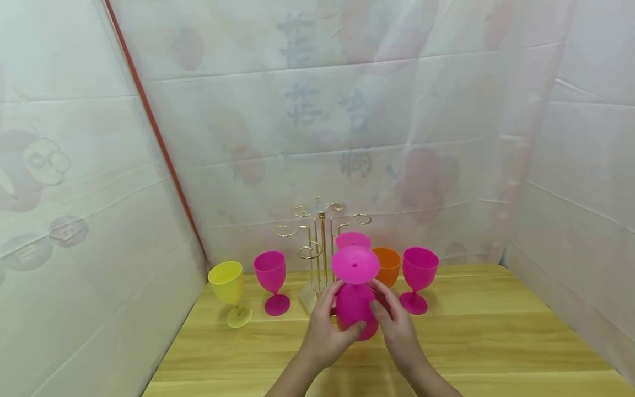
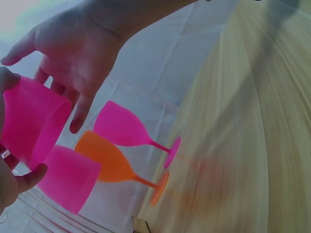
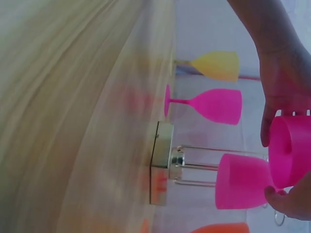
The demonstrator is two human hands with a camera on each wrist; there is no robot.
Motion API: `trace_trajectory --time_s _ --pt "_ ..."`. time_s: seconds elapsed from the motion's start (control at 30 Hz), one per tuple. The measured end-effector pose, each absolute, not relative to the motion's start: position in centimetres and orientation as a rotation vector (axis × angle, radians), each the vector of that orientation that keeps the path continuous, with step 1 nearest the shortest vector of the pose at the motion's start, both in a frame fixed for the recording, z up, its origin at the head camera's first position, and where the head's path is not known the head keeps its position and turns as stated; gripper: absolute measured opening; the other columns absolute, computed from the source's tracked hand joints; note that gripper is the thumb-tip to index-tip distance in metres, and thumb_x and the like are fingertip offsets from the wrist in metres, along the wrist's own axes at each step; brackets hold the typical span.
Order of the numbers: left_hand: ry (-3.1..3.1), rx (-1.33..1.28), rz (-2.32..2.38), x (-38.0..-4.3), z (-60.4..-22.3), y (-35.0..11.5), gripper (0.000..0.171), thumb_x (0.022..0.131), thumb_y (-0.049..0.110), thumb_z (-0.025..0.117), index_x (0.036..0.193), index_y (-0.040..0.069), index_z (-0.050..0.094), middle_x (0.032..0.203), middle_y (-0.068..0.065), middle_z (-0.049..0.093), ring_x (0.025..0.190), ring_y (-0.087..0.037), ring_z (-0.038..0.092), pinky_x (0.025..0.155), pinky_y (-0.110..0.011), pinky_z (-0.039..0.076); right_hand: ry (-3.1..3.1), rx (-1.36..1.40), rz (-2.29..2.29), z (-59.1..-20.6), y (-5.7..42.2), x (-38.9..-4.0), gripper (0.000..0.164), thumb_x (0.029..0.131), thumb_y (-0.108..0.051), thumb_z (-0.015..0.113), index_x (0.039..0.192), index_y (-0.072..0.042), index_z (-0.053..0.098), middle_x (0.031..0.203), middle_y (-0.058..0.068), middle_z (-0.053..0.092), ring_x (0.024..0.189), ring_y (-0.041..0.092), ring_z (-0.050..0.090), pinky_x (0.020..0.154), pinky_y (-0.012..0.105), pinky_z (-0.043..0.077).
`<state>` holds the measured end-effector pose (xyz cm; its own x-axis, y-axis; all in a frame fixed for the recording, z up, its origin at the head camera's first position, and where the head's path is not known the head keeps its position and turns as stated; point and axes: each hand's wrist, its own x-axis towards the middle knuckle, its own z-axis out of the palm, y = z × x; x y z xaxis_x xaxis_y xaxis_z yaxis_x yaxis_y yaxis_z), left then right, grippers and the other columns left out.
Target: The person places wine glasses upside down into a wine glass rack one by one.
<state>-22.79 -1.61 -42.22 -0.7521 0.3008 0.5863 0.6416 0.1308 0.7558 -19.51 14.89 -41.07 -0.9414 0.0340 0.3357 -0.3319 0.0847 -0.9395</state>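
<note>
A pink goblet (image 1: 356, 309) is turned upside down between my two hands, its round foot upward and its bowl's mouth facing down, above the table. My left hand (image 1: 322, 336) grips the bowl from the left, thumb along its front. From the right, my right hand (image 1: 399, 333) holds the same bowl, its thumb on the front. Just behind, a second pink goblet (image 3: 240, 182) hangs upside down at the gold wire rack (image 1: 323, 237); the held goblet mostly hides it in the head view. Curled hooks spread from the rack's upper part.
Upright on the wooden table (image 1: 476, 353) stand a yellow goblet (image 1: 228, 282) and a pink one (image 1: 270, 273) left of the rack. An orange goblet (image 1: 389, 263) and another pink goblet (image 1: 419, 270) stand to its right. Pale printed curtains (image 1: 317, 110) enclose the table's back and sides.
</note>
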Motion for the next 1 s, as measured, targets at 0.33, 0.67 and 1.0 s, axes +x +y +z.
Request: trace_trajectory --time_s 0.33,0.67,1.0 --pt "-2.185 -0.848 -1.66 -22.9 -42.6 -2.9 0.073 0.084 0.029 0.077 0.147 0.027 0.039 0.139 0.0 0.049 0.118 -0.019 0.054 0.088 -0.031 0.055 -2.204 0.278 1.776 -41.1 13.5 -20.4 0.054 0.093 -0.024 0.069 0.142 -0.023 0.047 0.136 0.0 0.053 0.121 0.025 0.051 0.094 0.034 0.05" --pt "-2.224 -0.756 -1.689 -23.2 -42.8 -4.4 0.073 0.085 0.031 0.075 0.147 0.024 0.037 0.138 0.003 0.05 0.122 -0.019 0.05 0.091 -0.035 0.053 -2.189 0.293 1.849 -41.2 11.8 -21.3 0.049 0.089 -0.027 0.073 0.134 -0.031 0.054 0.126 0.0 0.059 0.111 0.026 0.056 0.081 0.028 0.057" --pt "-2.233 -0.64 -1.736 -23.4 -42.8 -5.8 0.073 0.083 0.031 0.078 0.146 0.027 0.04 0.135 0.011 0.052 0.121 -0.015 0.051 0.092 -0.037 0.05 -2.143 0.351 1.901 -41.3 10.1 -22.3 0.049 0.09 -0.023 0.072 0.136 -0.023 0.055 0.124 0.009 0.06 0.109 0.029 0.061 0.078 0.033 0.06"
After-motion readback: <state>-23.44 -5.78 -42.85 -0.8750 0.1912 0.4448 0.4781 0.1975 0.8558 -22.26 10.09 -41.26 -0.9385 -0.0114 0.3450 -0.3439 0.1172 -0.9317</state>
